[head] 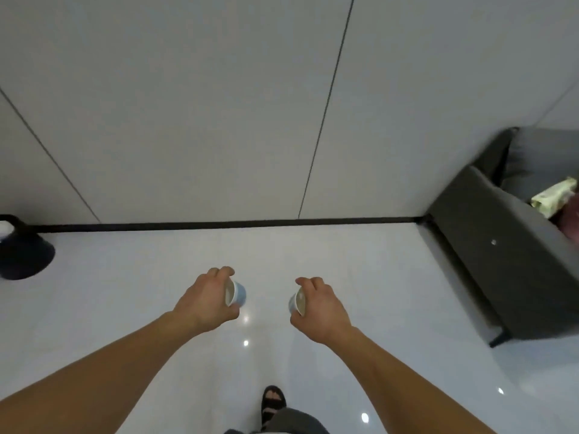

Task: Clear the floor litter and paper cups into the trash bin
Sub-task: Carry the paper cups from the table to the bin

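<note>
Our left hand (205, 297) grips a small paper cup with a pale blue outside (237, 295), fingers and thumb curled round its rim. This cup is tilted, with its mouth turned back toward us and its beige inside visible. Our right hand (324, 305) grips a second small pale blue paper cup (297, 303) in the same manner, mouth also turned toward us. We hold both cups in the air above the glossy white tiled floor (156, 292), near each other but apart. Both bare forearms reach forward from the bottom of the view.

Below the hands, one foot in a black sandal (273, 402) stands on the floor, with grey clothing (294, 421) just beside it.

Along the floor's far edge a black skirting strip (219, 226) runs at the base of a grey panelled wall (188, 104) with thin dark seams. At that far edge, to the left, a dark round container (25, 258) stands against the strip with something white at its top, well apart from both hands. Along the floor's right edge stands a dark grey upholstered sofa (501, 261). On its seat lie a crumpled green-and-white packet (554, 200) and a reddish item (573, 223) that we cannot identify.
</note>
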Available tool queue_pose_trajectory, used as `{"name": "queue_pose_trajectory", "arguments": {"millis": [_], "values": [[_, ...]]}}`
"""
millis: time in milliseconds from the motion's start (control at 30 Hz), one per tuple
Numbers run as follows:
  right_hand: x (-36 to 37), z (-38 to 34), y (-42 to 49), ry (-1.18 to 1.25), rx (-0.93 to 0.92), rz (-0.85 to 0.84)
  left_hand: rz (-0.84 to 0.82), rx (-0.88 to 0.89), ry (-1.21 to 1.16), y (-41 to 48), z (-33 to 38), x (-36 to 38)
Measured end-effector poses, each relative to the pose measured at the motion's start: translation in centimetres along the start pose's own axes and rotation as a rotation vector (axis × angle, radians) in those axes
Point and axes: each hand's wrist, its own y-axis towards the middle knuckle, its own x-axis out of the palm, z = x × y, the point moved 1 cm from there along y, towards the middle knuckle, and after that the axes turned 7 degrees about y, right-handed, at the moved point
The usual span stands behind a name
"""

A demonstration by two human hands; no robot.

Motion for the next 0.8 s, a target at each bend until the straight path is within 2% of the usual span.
{"name": "queue_pose_trajectory", "arguments": {"millis": [133,400,633,800], "values": [[0.2,-6.0,8.1,-0.074,-0.199,-0.102,0.144,-0.235,-0.062,0.5,-6.4,-3.4],[7.8,-22.1,17.9,-0.225,-0.527,-0.338,0.166,-0.628,-0.199,-4.3,-21.5,-4.9],[14.2,-39.2,24.5,-0.262,-0.679,-0.382,0.283,-0.750,-0.235,-5.0,-36.3,-11.2],[17.4,-49.5,28.8,-0.191,-0.684,-0.349,0.336,-0.778,-0.212,-4.9,-45.1,-16.0]]}}
